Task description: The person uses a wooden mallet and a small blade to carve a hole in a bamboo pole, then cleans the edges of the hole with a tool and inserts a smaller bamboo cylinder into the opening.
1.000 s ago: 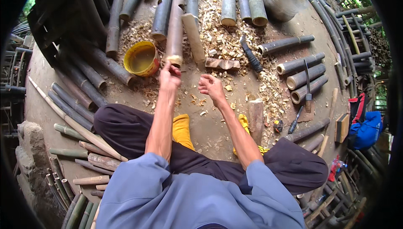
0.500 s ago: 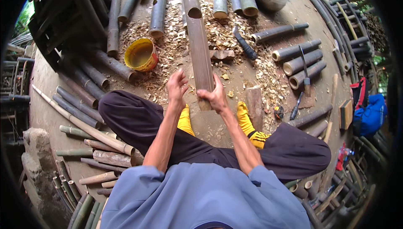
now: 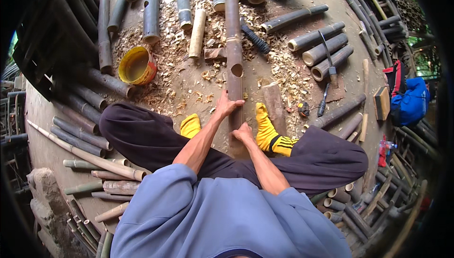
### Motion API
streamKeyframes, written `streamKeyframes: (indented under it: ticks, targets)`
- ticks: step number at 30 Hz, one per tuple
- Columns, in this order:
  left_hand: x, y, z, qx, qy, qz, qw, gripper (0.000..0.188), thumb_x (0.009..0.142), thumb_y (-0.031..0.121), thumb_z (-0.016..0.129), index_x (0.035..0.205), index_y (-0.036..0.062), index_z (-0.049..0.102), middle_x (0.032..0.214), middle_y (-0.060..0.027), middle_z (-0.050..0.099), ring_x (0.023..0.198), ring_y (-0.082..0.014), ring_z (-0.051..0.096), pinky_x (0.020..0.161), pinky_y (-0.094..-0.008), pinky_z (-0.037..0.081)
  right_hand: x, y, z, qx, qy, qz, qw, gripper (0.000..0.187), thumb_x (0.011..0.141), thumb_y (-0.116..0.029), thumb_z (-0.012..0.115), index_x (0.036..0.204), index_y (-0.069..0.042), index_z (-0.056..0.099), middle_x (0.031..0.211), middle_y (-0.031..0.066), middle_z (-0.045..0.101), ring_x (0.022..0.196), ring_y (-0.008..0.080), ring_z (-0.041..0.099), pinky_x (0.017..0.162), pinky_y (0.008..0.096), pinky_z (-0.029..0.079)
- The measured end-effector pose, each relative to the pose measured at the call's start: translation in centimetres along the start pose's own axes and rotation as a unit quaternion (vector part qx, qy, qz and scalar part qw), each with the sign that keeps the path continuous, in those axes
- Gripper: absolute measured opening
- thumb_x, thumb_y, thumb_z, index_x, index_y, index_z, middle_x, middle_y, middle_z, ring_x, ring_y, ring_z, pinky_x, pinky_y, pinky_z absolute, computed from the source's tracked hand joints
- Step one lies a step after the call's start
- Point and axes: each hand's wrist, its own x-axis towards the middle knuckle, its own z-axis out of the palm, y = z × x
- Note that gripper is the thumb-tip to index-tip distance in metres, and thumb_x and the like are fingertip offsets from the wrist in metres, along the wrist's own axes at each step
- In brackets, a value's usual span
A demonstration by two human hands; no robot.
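A long brown bamboo tube (image 3: pixel 234 45) with an oval hole cut in its side points away from me between my feet. My left hand (image 3: pixel 229 104) grips it below the hole, with the thumb laid across the top. Closer to my body, my right hand (image 3: pixel 243 133) is closed on the near end from the right side. The undersides of the fingers are hidden by the tube. Left of its far part lie a pale peeled bamboo piece (image 3: pixel 197 33) and a reddish brick (image 3: pixel 215 53). A black wrapped handle (image 3: pixel 255 37) rests just to its right.
Wood shavings (image 3: pixel 172 59) cover the ground ahead. A yellow bucket (image 3: pixel 152 70) stands to the left. On the right are cut bamboo tubes (image 3: pixel 326 49), a curved-blade tool (image 3: pixel 327 50) and a wooden block (image 3: pixel 275 104). More bamboo pieces (image 3: pixel 82 135) lie at the left.
My left hand, raised and apart from the tube before, now grips it. The tube has turned, its hole now nearer me, and the pale bamboo piece has come into sight. The view has shifted.
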Motion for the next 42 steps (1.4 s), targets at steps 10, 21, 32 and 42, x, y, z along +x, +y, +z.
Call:
streamKeyframes:
  ticks: [10,21,32,42]
  targets:
    - [-3.8,-0.3,1.2,-0.086,-0.03,-0.086,0.992,0.063,0.064,0.031,0.076,0.112,-0.0052,0.058,0.1,-0.0222,0.066,0.093,-0.0306,0.064,0.085,-0.0389,0.049,-1.9,1.0,-2.3,-0.15,-0.026,0.046,0.987,0.065,0.068,-0.023,0.068,0.124,0.003,0.045,0.121,0.0226,0.056,0.114,0.0351,0.054,0.095,0.0424,0.044]
    - [-0.1,-1.1,0.1,-0.229,-0.083,-0.216,0.945,0.062,0.064,0.03,0.069,0.115,-0.0026,0.055,0.095,-0.0108,0.065,0.09,-0.0211,0.062,0.075,-0.0408,0.051,-4.2,-1.7,-4.9,-0.035,-0.026,-0.048,0.998,0.092,0.064,-0.026,0.074,0.134,0.004,0.022,0.11,0.0335,0.056,0.105,0.0447,0.056,0.091,0.0452,0.046]
    - [-4.9,13.1,-0.3,-0.713,-0.521,-0.081,0.463,0.065,0.074,0.025,0.06,0.135,0.0127,0.04,0.133,-0.0125,0.045,0.127,-0.0326,0.038,0.104,-0.0625,0.026,-24.9,-8.5,-28.8,-0.306,0.16,-0.272,0.898,0.083,0.06,-0.017,0.077,0.133,-0.009,0.039,0.117,0.0202,0.055,0.097,0.0365,0.061,0.083,0.0421,0.049]
    - [-2.8,10.1,-2.0,-0.72,-0.274,-0.154,0.619,0.063,0.076,0.03,0.06,0.134,0.0127,0.039,0.14,-0.0104,0.038,0.126,-0.0289,0.038,0.103,-0.0551,0.031,-25.6,-14.2,-32.9,-0.402,0.158,-0.31,0.847,0.077,0.058,-0.017,0.069,0.13,-0.002,0.046,0.112,0.0232,0.058,0.099,0.0393,0.056,0.089,0.0418,0.043]
